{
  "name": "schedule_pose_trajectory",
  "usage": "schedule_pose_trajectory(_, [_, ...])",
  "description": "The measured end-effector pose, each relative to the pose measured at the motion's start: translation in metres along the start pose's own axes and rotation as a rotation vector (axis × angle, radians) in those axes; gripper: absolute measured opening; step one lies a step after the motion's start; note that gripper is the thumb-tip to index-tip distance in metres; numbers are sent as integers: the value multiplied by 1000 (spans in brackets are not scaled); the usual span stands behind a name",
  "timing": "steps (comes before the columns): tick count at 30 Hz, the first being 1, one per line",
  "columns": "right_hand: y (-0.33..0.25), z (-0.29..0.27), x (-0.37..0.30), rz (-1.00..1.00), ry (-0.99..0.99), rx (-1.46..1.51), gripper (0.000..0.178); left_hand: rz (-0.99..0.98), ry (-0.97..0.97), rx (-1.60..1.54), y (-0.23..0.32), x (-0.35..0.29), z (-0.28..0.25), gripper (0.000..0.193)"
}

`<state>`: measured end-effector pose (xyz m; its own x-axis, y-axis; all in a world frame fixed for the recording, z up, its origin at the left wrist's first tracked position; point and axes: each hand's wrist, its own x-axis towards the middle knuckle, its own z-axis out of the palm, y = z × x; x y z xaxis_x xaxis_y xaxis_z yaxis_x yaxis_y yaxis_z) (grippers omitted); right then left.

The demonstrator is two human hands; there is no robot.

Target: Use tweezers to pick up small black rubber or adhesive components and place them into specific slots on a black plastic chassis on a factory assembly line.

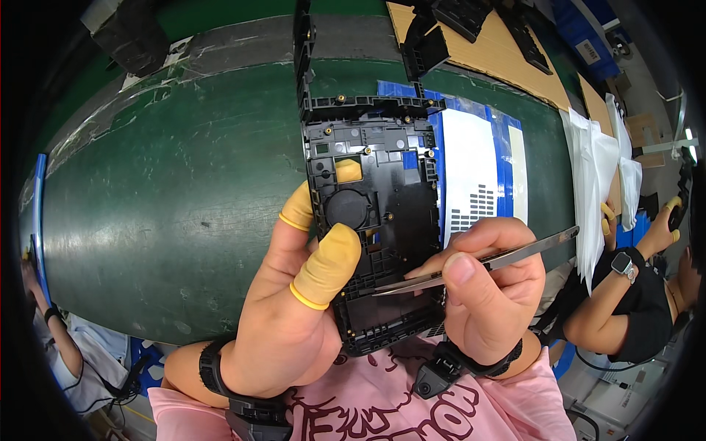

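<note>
A long black plastic housing [408,206] with brass inserts and cut-out windows stands tilted up in front of me. My left hand [294,301] is closed on its left side, the thumb on the front and another finger behind, showing through a window. Yellow finger cots cover that thumb and finger. Metal tweezers [515,253] are pinched between the thumb and fingers of my right hand [489,287]. Their thin tips reach left across the lower part of the housing. Whether the tips grip anything is too small to tell.
Beyond the housing lies a white sheet with dark rectangles [471,169], taped in blue on the green table mat [169,198]. Cardboard [493,55] with black parts lies at the far right. White bags [592,184] hang nearby. Co-workers sit at right [625,287] and left [62,338].
</note>
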<state>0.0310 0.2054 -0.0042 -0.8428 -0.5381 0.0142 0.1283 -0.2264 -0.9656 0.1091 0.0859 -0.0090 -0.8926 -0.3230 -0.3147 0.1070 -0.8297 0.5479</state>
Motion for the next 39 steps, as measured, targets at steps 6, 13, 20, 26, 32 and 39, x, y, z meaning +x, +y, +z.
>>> schedule_pose_trajectory(6, [2, 1, -1, 7, 6, 60, 17, 20, -56, -32, -2, -1, -5, 56])
schedule_pose_trajectory(13, [-5, -7, -5, -14, -6, 16, 18, 11, -56, 28, -3, -3, -4, 78])
schedule_pose_trajectory(20, [-15, -51, 22, -132, 247, -71, 16, 60, -17, 42, 0, -7, -8, 80])
schedule_pose_trajectory(26, [6, -66, 29, -21, 260, -110, 13, 118, 89, -49, 5, -10, 1, 79])
schedule_pose_trajectory(32, [5, -65, 29, 47, 282, -206, 13, 217, -11, 7, -1, -7, -12, 64])
schedule_pose_trajectory(39, [3, -60, 31, 79, 300, -212, 13, 91, 19, 8, 4, -7, 0, 80])
